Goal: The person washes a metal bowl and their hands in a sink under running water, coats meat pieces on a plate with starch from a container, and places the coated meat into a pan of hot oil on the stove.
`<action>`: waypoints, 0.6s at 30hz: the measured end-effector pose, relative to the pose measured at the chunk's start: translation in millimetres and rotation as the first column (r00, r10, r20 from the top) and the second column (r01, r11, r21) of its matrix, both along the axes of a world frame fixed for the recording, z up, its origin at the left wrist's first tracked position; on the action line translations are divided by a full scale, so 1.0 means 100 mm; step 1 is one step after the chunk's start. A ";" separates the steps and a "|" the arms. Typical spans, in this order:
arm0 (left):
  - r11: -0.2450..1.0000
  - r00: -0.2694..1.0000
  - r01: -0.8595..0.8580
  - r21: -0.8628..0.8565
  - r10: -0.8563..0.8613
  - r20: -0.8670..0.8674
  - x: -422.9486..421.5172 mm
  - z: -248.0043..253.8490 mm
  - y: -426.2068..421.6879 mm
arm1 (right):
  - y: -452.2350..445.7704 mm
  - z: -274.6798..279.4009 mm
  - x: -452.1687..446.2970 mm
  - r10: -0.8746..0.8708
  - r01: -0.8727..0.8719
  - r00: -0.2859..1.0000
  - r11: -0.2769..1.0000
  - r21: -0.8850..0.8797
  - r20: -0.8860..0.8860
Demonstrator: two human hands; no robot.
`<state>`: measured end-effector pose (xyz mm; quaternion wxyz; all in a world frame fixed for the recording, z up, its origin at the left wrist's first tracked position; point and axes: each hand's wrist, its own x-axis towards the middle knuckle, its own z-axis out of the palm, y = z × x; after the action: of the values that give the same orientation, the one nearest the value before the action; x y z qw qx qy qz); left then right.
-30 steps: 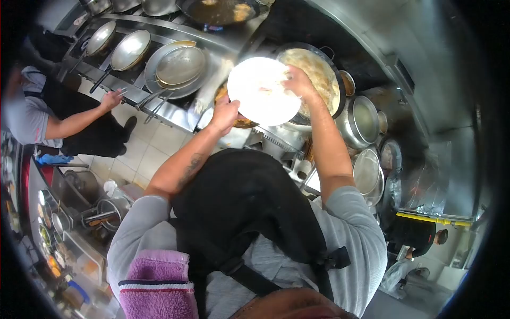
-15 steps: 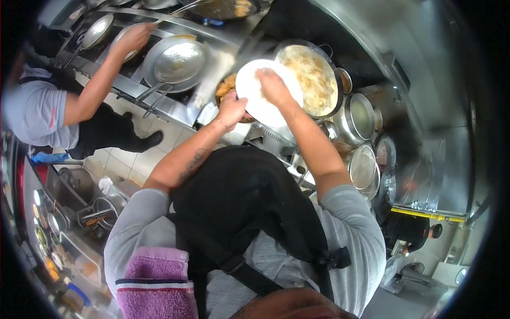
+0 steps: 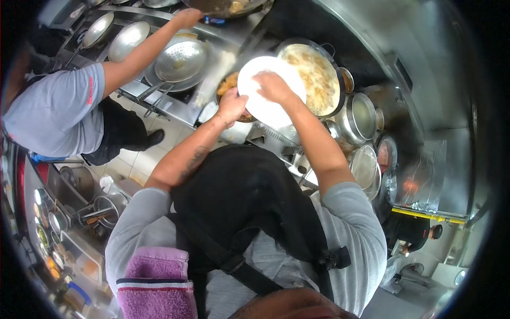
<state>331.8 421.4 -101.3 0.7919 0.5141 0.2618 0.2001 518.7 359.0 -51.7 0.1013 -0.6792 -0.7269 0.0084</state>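
A white plate (image 3: 276,106) is gripped at its left edge by my left hand (image 3: 231,108). Over the middle of the plate is my right hand (image 3: 271,86), its fingers blurred, and whatever it may hold cannot be made out. Just right of the plate, a large pan (image 3: 313,77) holds bubbling, foamy oil with pale pieces in it. Partly covered by the plate and my left hand, a round container (image 3: 227,85) holds orange-brown fried pieces.
At the left a co-worker (image 3: 58,106) stretches an arm over the stove toward a dark wok (image 3: 223,7). A perforated ladle (image 3: 180,61) rests in a pan. Steel pots (image 3: 363,117) stand at the right. Another person (image 3: 409,231) is at the far right.
My right hand has moved left from the pan side to over the plate's middle. The co-worker has come closer and reaches farther over the stove. Bubbling in the pan looks stronger.
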 end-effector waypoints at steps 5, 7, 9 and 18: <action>0.999 0.999 -0.016 -0.049 0.017 0.028 0.01 -0.10 0.04 | -0.12 0.37 0.17 -0.058 0.069 0.996 0.983 -0.170 0.069; 0.997 1.000 0.018 -0.079 -0.017 0.013 0.01 -0.06 0.04 | -0.07 0.52 0.15 -0.314 0.305 0.942 0.949 -0.084 -0.123; 0.996 0.999 0.031 -0.085 -0.030 0.013 0.05 -0.05 0.03 | 0.02 0.23 0.16 -0.259 0.263 0.958 0.965 0.016 -0.124; 0.988 0.997 0.024 -0.155 -0.012 0.076 0.06 -0.11 0.10 | -0.52 0.41 0.06 -0.050 0.064 0.990 0.993 -0.102 0.135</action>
<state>337.5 431.7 -112.2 0.8408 0.4451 0.2421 0.1908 524.4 306.9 -10.9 0.0168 -0.7032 -0.7108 -0.0010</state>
